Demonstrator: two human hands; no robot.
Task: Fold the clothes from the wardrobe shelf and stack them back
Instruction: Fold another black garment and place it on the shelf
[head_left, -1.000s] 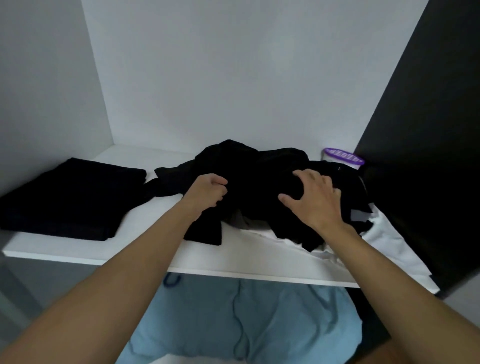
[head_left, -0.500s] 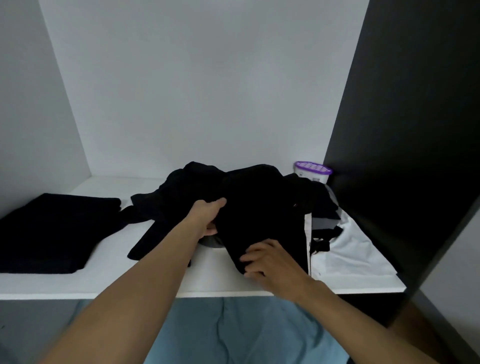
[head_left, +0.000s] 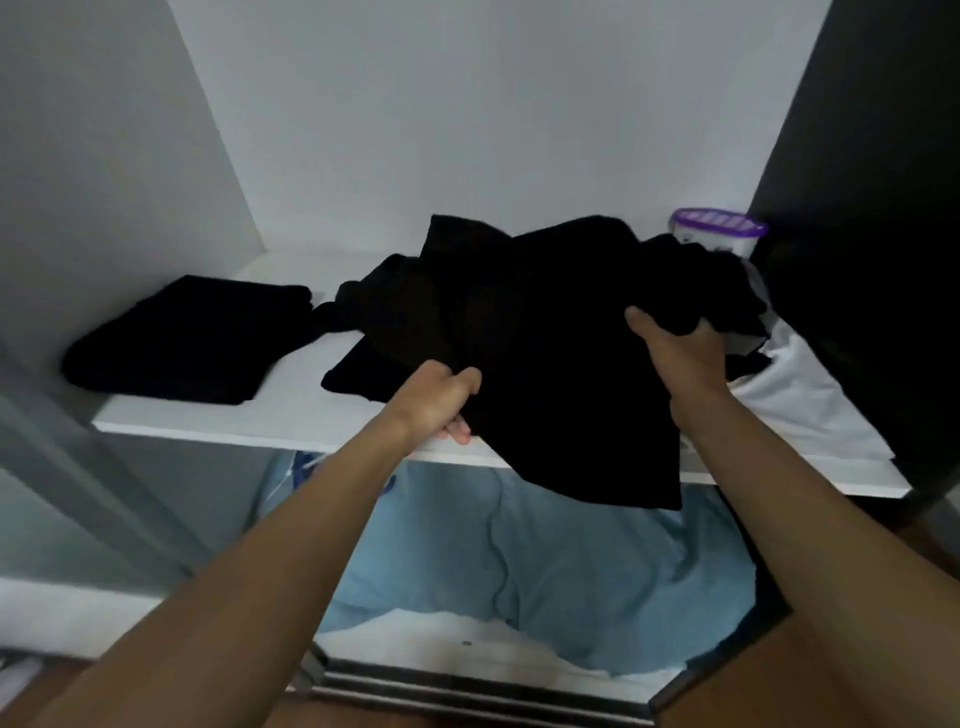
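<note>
Your left hand (head_left: 434, 402) fingers curled round the black garment (head_left: 550, 364) near edge, your right hand (head_left: 675, 348) gripping its right side, cloth draped over the shelf (head_left: 291, 415) front

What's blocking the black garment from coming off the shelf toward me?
Nothing visible. Both the left hand and right hand already grip the black garment, and its lower edge hangs past the shelf front. It does lie among the other loose black clothes, which may drag along.
</note>
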